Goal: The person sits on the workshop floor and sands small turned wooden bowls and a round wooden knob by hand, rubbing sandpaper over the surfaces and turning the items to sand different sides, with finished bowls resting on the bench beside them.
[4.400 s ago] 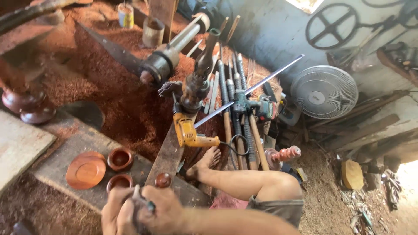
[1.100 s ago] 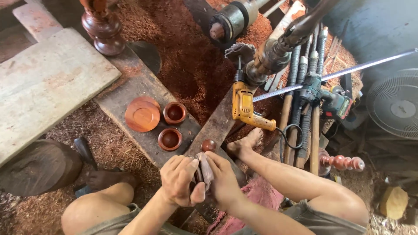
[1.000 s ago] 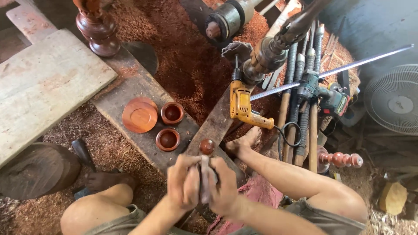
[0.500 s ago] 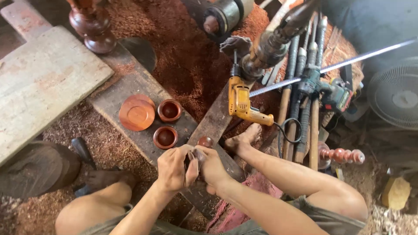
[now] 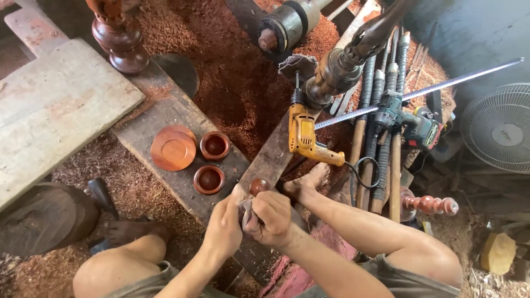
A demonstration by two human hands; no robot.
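My left hand (image 5: 223, 223) and my right hand (image 5: 270, 216) are pressed together over a sloping wooden plank (image 5: 273, 157). Between them they grip a small turned wooden piece with a round reddish knob (image 5: 258, 186) sticking out at the top, wrapped in a bit of grey cloth or paper (image 5: 246, 208). Just left of my hands two small reddish wooden bowls (image 5: 215, 145) (image 5: 208, 179) and a flat round wooden lid (image 5: 173, 147) rest on a board. My bare foot (image 5: 309, 181) braces against the plank.
A yellow electric drill (image 5: 307, 139) lies on the plank, beside a dark cordless drill (image 5: 411, 122), several long-handled chisels (image 5: 381, 149) and a metal rod (image 5: 425, 91). A lathe head (image 5: 281, 27), a turned wooden post (image 5: 118, 33), a fan (image 5: 499, 132) and red sawdust surround me.
My hands, clasped around the small piece, have shifted slightly up towards the plank, and the round knob now shows above my fingers. The view has tilted a little.
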